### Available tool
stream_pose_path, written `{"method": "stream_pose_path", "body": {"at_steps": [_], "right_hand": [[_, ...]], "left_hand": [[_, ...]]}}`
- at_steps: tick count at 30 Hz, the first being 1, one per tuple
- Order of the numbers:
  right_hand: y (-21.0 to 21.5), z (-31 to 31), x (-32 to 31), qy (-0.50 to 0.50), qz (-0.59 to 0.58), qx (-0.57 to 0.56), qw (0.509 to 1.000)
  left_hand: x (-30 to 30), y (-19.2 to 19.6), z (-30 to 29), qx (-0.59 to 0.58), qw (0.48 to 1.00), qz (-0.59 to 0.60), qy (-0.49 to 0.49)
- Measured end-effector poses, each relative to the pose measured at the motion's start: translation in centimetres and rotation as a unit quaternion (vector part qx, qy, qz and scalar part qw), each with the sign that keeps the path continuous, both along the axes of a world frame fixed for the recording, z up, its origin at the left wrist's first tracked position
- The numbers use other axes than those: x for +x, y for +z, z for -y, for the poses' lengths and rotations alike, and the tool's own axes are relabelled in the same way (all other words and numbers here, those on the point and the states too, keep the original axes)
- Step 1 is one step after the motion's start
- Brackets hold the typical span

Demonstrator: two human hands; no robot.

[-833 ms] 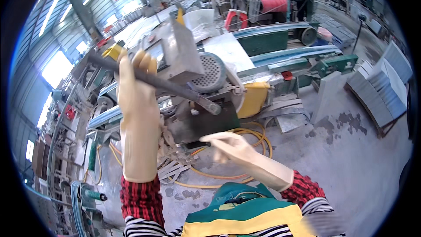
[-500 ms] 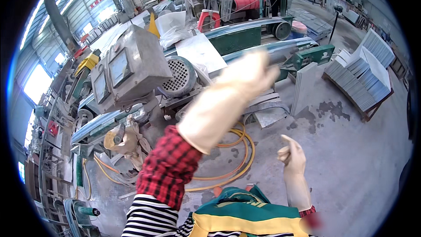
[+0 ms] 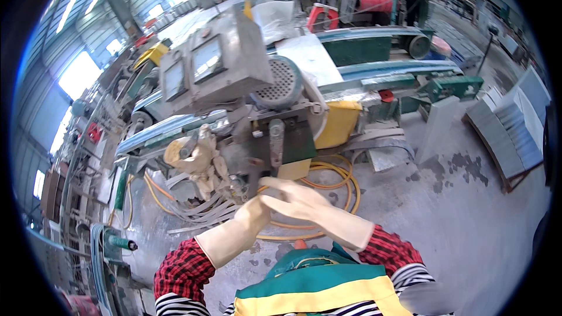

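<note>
Both my hands wear long cream rubber gloves and meet in front of my green apron (image 3: 316, 281), low before the machine. My right hand (image 3: 301, 202) reaches leftward with fingers apart, and its fingertips overlap or touch my left hand (image 3: 253, 215). The left hand's fingers are partly covered and blurred, so its grip is unclear. Just above the hands is a dark upright bar (image 3: 254, 177), blurred; whether a glove touches it I cannot tell. Behind stand a grey control box (image 3: 228, 64) with two windows and a motor with a perforated round cover (image 3: 278, 85).
Yellow hoses (image 3: 351, 190) coil on the floor beyond my hands. A pale glove-like bundle (image 3: 196, 158) hangs at the machine's left. Slabs stand stacked on a rack (image 3: 509, 134) at right, and one slab (image 3: 438, 126) leans nearer. A yellow panel (image 3: 339, 123) sits beside the motor.
My left arm has drawn back from its forward right reach and down to the left. My right hand has come up and leftward to meet it. The view has swung left.
</note>
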State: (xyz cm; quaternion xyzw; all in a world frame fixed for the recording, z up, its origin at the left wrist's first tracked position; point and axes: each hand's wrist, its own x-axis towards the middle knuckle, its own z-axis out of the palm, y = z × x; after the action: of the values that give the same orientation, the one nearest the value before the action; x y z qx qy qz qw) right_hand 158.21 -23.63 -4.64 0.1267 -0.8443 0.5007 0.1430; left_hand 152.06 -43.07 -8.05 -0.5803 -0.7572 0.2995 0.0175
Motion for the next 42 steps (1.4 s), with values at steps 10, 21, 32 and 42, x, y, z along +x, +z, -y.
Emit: {"method": "stream_pose_path", "body": {"at_steps": [10, 21, 32, 42], "right_hand": [[5.8, 5.0, -0.3, 0.263, 0.134, -0.134, 0.946], [2.3, -1.5, 2.0, -0.025, 0.026, -0.189, 0.981], [19.6, -3.0, -6.9, 0.256, -0.056, 0.651, 0.712], [17.5, -5.6, -12.0, 0.026, -0.072, 0.258, 0.963]], "left_hand": [[7.9, 4.5, 3.4, 0.085, 0.936, 0.197, 0.28], [7.6, 12.7, -3.1, -0.13, 0.98, 0.152, 0.002], [8.8, 5.0, 3.2, 0.036, 0.967, 0.167, 0.191], [13.7, -0.7, 11.6, 0.17, 0.862, 0.232, 0.418]]}}
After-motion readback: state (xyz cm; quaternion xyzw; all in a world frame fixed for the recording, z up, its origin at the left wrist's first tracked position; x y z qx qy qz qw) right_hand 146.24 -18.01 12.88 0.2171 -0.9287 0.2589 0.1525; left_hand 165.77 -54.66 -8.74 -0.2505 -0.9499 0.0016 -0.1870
